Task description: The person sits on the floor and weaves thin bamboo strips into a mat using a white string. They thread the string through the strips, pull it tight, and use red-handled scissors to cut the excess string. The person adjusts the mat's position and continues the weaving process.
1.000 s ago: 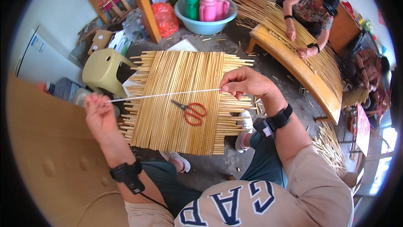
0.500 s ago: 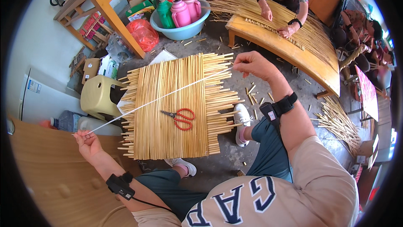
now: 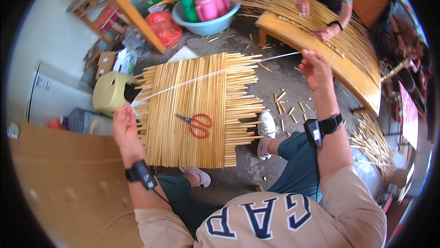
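A white string [image 3: 280, 56] runs taut between my two hands, slanting across a woven mat of straw-coloured stalks [image 3: 183, 142]. My left hand [image 3: 125, 128] pinches one end just off the mat's left edge. Beyond the mat's right side, over the floor, my right hand [image 3: 316, 70] is raised with its fingertips closed on the other end. Red-handled scissors [image 3: 189, 120] lie on the middle of the mat, blades toward the left. Stalk ends stick out unevenly along both sides of the mat.
At the far right, another person's hands [image 3: 326, 33] work over stalks on a wooden bench [image 3: 293, 44]. A blue basin [image 3: 206, 28] holds pink and green flasks. A beige stool [image 3: 109, 93] stands left; cut stalk pieces [image 3: 280, 96] litter the floor.
Both hands have moved right, my right hand farther out beyond the mat and my left closer to its left edge. The string has moved with them; the scissors stay on the mat.
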### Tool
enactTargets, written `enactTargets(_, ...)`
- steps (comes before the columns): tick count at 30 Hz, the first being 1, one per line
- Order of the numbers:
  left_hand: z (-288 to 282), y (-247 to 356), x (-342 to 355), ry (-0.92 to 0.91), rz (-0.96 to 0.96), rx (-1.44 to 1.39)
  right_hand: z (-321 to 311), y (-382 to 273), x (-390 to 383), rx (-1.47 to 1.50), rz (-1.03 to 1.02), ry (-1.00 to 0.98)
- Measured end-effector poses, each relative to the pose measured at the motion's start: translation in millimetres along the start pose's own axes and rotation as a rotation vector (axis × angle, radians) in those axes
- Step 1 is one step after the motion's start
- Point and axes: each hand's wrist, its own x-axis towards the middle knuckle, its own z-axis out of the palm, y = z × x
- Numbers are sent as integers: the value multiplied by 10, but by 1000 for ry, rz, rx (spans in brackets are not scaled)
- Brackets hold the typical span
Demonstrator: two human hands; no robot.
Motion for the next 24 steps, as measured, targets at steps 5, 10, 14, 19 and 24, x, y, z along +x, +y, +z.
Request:
enactTargets(5, -115, -246, 122, 101, -110, 153, -92, -64, -20, 97, 20, -124)
enactTargets(10, -372, -525, 207, 137, -233, 262, -198, 21, -210, 129, -38, -302)
enactTargets(14, -371, -635, 149, 109, -200, 333, -300, 5, -637, 224, 10, -301)
enactTargets(19, -366, -812, 60, 38, -282, 322, -439, -174, -1423, 93, 46, -497)
enactTargets(24, -204, -718, 56, 39, -186, 137, -502, -258, -2002, -310, 141, -501)
